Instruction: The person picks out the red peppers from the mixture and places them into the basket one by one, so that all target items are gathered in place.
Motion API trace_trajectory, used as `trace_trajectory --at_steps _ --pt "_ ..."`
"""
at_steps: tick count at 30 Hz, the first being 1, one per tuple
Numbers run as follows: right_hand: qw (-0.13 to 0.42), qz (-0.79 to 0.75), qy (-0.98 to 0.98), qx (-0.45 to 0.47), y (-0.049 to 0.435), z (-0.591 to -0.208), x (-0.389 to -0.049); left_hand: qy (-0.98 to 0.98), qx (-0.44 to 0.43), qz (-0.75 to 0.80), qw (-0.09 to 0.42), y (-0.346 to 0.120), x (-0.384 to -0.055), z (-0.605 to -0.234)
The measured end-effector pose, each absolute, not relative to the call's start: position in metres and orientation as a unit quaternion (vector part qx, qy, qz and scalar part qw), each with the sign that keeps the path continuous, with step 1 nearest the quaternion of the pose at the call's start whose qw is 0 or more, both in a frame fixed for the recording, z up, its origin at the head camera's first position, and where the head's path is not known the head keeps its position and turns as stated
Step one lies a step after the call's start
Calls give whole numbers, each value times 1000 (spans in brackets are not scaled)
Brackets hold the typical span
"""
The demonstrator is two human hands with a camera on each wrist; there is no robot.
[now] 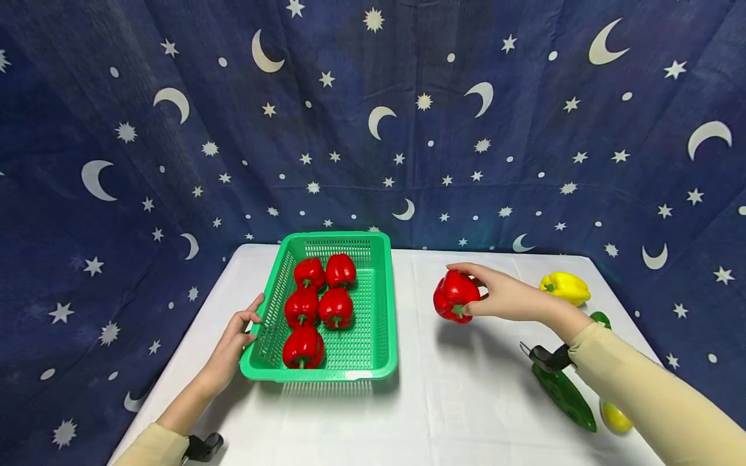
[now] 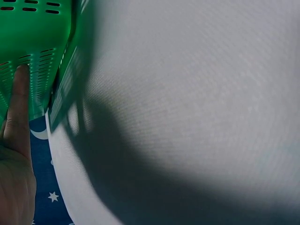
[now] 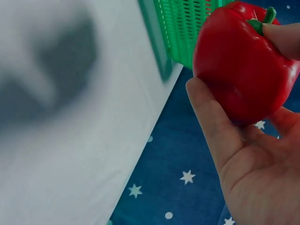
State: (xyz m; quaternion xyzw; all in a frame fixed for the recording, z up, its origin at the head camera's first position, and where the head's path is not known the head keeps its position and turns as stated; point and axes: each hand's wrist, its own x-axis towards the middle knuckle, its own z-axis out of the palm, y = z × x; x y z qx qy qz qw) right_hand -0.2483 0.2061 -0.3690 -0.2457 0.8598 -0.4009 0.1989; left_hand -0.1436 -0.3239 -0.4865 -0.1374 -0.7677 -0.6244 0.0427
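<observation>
In the head view, my right hand [image 1: 508, 296] holds a red bell pepper [image 1: 453, 292] above the white table, to the right of the green basket [image 1: 392, 304]. The right wrist view shows the thumb beside the pepper's green stem [image 3: 269, 16] and the fingers against its side and underneath. At the basket's left side, my left hand [image 1: 226, 355] touches the rim. One straight finger [image 2: 19, 105] reaches along the outer slotted wall in the left wrist view. Several red bell peppers [image 1: 336, 307] lie in the left part of the basket.
A yellow pepper [image 1: 565, 287] lies at the back right of the white table [image 1: 466, 401]. Nearer the front, a long dark green pepper [image 1: 564, 400] and a yellow item [image 1: 614, 417] lie partly under the right forearm. A dark blue starry curtain [image 1: 408, 129] hangs behind.
</observation>
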Motion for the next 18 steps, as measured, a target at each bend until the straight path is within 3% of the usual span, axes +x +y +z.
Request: trace_trajectory --at_steps 18 --pt "212 -422 834 -285 166 -358 -251 -763 -145 -628 46 -322 -143 -485"
